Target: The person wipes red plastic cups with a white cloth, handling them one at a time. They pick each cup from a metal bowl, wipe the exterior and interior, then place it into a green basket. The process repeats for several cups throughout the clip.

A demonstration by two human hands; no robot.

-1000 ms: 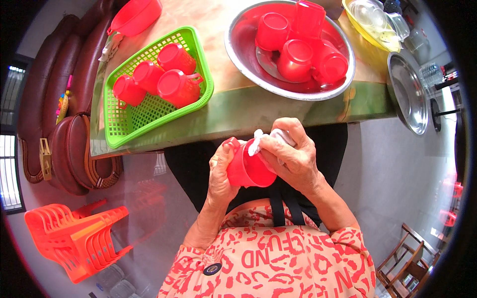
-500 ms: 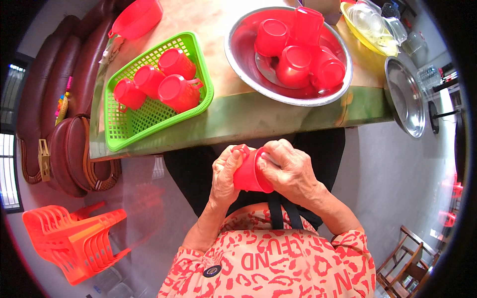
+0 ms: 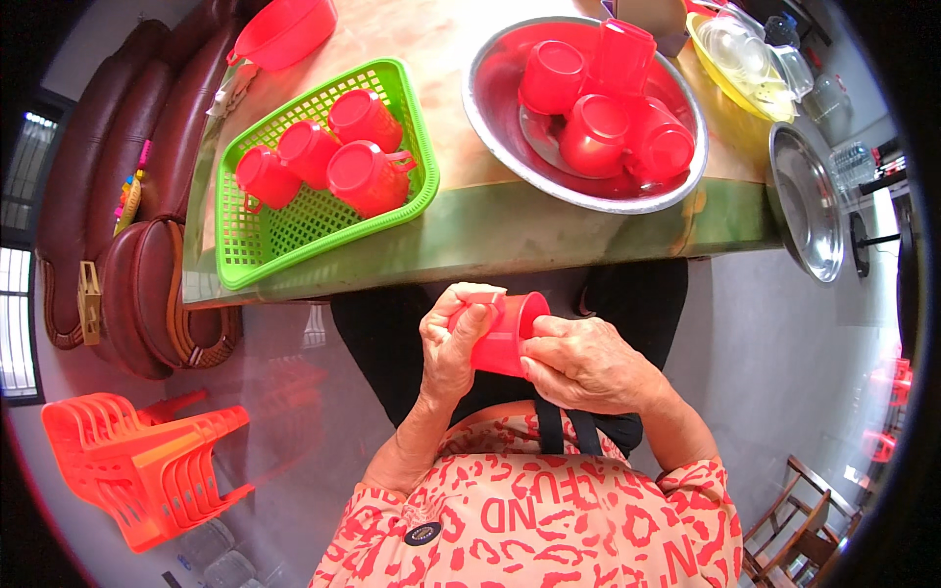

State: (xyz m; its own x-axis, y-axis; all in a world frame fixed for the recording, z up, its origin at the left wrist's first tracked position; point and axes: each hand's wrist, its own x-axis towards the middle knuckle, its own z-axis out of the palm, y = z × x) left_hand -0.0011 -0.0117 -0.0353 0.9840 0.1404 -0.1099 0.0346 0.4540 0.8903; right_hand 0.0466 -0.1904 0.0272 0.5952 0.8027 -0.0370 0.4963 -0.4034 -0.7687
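Observation:
A red plastic mug (image 3: 502,345) is held over my lap, tilted with its mouth turned to the right. My left hand (image 3: 448,351) is closed round its handle side, the thumb resting by the handle. My right hand (image 3: 593,365) pinches the rim at the mouth, with some fingertips hidden at or inside it. Whether those fingers also hold something small cannot be made out. Beyond, several red mugs stand upside down in a green basket (image 3: 323,257) on the left. More red mugs sit in a metal basin (image 3: 487,127) with a red inside on the right.
Both containers stand on a table (image 3: 549,230) with a green edge. At its far left is a red plastic bowl (image 3: 286,34); at the far right, a yellow basin (image 3: 723,78) with clear containers. A steel bowl (image 3: 809,201) lies by the right edge. Orange chairs (image 3: 147,465) are stacked at left.
My right hand has moved from over the mug's mouth down to the right side of its rim. The mug's mouth now faces more to the right. The left hand keeps its hold.

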